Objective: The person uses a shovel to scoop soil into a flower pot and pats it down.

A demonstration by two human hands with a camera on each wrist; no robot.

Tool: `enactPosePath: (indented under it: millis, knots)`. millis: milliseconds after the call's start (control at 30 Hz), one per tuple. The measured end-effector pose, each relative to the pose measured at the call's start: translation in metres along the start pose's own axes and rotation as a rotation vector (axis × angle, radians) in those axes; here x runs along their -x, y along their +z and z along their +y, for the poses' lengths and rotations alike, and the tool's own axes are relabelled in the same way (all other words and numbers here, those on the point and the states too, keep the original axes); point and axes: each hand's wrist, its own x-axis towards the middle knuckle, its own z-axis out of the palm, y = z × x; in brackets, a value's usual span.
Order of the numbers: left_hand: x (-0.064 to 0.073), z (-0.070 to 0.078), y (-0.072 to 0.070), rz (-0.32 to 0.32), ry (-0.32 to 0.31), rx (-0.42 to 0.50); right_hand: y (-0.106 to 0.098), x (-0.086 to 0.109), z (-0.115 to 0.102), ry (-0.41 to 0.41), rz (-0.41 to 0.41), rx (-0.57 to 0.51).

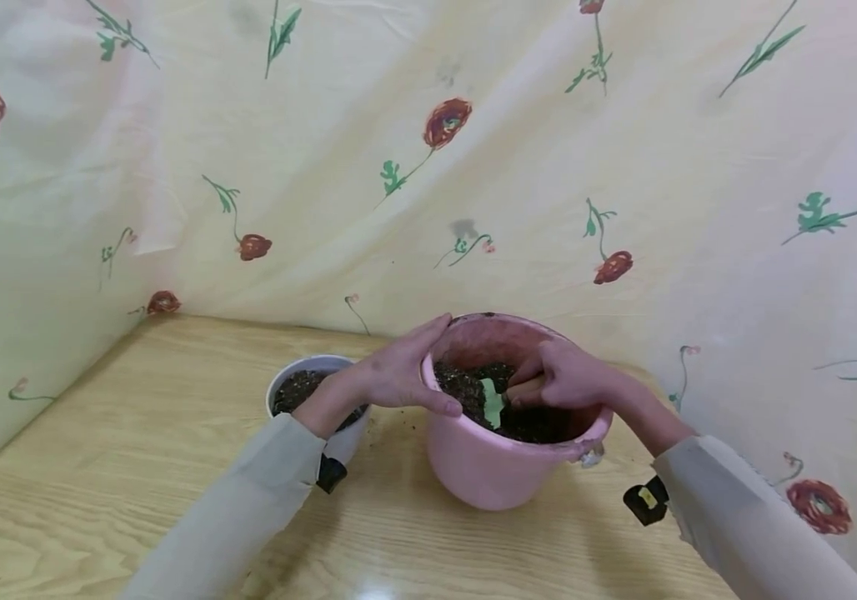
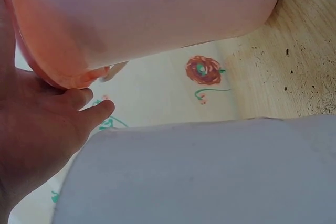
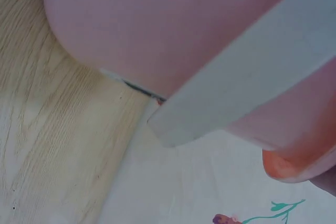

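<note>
A pink bucket (image 1: pixel 484 475) of dark soil (image 1: pixel 541 425) leans on the table in the head view, its mouth facing me. My left hand (image 1: pixel 402 371) grips its left rim, thumb over the near edge; the left wrist view shows this hand (image 2: pixel 42 129) at the rim from below. Inside the bucket, my right hand (image 1: pixel 567 375) has its fingers curled round the handle of what looks like a small trowel, with a light green blade (image 1: pixel 492 404) against the soil. In the right wrist view, the bucket's wall (image 3: pixel 131 35) and a pale strip hide most of that hand.
A white pot (image 1: pixel 349 437) with dark soil stands left of the bucket, partly behind my left forearm. Crumbs of soil lie on the wooden table (image 1: pixel 136 450). A flower-printed cloth (image 1: pixel 308 150) hangs close behind and along both sides.
</note>
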Motion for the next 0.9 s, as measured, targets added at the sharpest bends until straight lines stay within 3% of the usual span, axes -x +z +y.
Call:
enactPosePath:
  millis: [400, 633, 900]
  knots:
    - [0.001, 0.002, -0.001, -0.004, 0.009, -0.008, -0.012, 0.007, -0.011, 0.273, 0.024, -0.129]
    - [0.000, 0.001, -0.003, -0.005, 0.006, 0.011, -0.005, 0.008, -0.014, 0.245, 0.111, -0.007]
    - [0.000, 0.002, 0.000, -0.003, 0.014, -0.015, -0.009, 0.016, -0.009, 0.206, 0.106, -0.027]
